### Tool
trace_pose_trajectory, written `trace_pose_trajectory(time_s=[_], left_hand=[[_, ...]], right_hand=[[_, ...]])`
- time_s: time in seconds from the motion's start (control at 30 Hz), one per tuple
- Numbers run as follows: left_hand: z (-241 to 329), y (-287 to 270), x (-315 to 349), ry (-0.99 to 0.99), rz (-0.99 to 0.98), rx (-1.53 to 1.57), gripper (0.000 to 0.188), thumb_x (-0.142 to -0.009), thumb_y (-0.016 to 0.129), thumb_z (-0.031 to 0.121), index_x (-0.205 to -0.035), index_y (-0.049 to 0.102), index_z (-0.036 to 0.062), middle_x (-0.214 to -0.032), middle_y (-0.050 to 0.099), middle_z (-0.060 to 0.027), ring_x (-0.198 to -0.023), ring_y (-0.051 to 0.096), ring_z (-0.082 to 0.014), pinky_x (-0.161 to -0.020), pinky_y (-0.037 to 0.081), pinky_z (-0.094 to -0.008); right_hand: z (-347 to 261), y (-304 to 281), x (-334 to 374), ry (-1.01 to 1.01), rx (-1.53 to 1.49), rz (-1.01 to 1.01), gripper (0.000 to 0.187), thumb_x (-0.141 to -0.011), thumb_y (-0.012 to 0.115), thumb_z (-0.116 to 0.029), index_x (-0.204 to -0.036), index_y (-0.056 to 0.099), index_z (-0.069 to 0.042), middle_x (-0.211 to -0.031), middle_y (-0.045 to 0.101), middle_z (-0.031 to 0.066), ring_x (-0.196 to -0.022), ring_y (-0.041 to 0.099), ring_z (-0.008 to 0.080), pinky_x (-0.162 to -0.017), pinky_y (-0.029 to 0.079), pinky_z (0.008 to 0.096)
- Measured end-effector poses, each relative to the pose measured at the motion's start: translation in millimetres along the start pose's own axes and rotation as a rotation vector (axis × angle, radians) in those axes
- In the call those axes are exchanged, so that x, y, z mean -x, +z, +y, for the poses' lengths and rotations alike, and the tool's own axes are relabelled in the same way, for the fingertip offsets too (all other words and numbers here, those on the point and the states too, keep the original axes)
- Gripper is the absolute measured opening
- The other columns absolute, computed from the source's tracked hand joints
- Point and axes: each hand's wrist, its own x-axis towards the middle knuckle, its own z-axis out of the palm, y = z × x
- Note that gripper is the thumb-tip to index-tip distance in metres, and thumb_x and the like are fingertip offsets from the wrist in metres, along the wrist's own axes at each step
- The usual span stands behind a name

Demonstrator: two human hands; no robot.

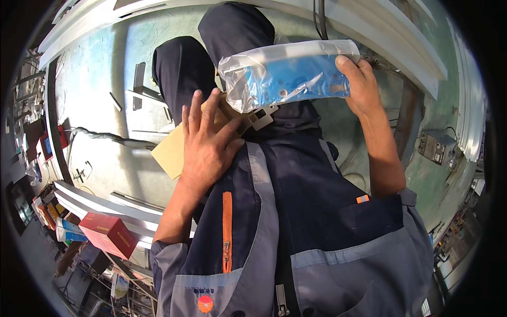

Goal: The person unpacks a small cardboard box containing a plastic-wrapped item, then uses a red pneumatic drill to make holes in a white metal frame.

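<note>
Head view: nearest the lens is a navy-and-grey cloth work jacket (338,222) with an orange zip strip (227,222) on its left chest. Just beyond it, the bare left hand (206,142) lies palm down, fingers extended and spread, over a tan, flat-sided cardboard piece (170,154); contact at the palm is hidden, so any grip beneath it cannot be told. The bare right hand (359,82) is closed on the right end of a clear, crinkled plastic bag (288,76), thumb on the upper face. Inside the bag: a blue, elongated, flat-looking piece (317,71) with several holes. The bag is held roughly level above the dark-trousered legs (235,29), its loose left end near the left hand's fingers. Partly covered below the bag: a pale grey flat piece with square cut-outs (264,122), material unclear. Farther out, the pale green floor (87,113) carries a dark, bent cable (113,138) to the left. Lower left, a red rectangular box (108,235) sits beside long white rails (100,211). On the right, a grey box-shaped device (433,147) stands well apart from the right hand. Long white profiles (396,39) run along the upper right. Clutter at the left rim is too small to identify.
</note>
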Motion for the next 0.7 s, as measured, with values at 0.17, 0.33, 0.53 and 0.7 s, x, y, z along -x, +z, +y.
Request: trace_pose_trajectory(time_s=[0.17,0.33,0.53,0.7], left_hand=[[4.8,11.1,0.0,0.108,0.005,-0.064,0.026,-0.079,0.078,0.016,-0.105,0.078,0.021,-0.164,0.034,-0.0142,-0.152,0.027,-0.0463,-0.118,0.027,-0.068],[-15.1,26.1,6.7,0.218,0.117,-0.049,0.028,-0.08,0.07,0.018,-0.107,0.077,0.0205,-0.143,0.05,-0.0138,-0.141,0.042,-0.0415,-0.117,0.03,-0.0671],[-21.5,43.1,14.8,0.362,0.333,-0.002,0.031,-0.075,0.067,0.018,-0.105,0.075,0.0144,-0.116,0.057,-0.009,-0.118,0.055,-0.0328,-0.109,0.042,-0.0595],[-22.2,40.7,17.9,0.441,0.338,-0.012,0.033,-0.072,0.068,0.018,-0.104,0.074,0.0112,-0.11,0.055,-0.0073,-0.11,0.056,-0.0285,-0.1,0.049,-0.0522]], right_hand=[[-3.3,-11.5,5.6,0.056,0.023,-0.016,0.038,-0.099,0.066,-0.028,-0.12,0.066,0.004,-0.105,0.069,0.0058,-0.089,0.066,0.0109,-0.076,0.058,0.0287],[2.4,-28.4,7.7,0.046,0.046,-0.133,0.039,-0.099,0.066,-0.028,-0.119,0.066,0.006,-0.103,0.07,0.007,-0.089,0.067,0.0112,-0.072,0.059,0.0287],[4.8,-16.6,-13.2,0.151,0.125,-0.326,0.042,-0.098,0.068,-0.03,-0.118,0.066,0.007,-0.099,0.07,0.0072,-0.088,0.068,0.0115,-0.072,0.058,0.0277],[0.3,6.5,-31.7,0.204,0.118,-0.386,0.044,-0.097,0.069,-0.032,-0.117,0.067,0.007,-0.096,0.07,0.0065,-0.081,0.067,0.0109,-0.072,0.057,0.0266]])
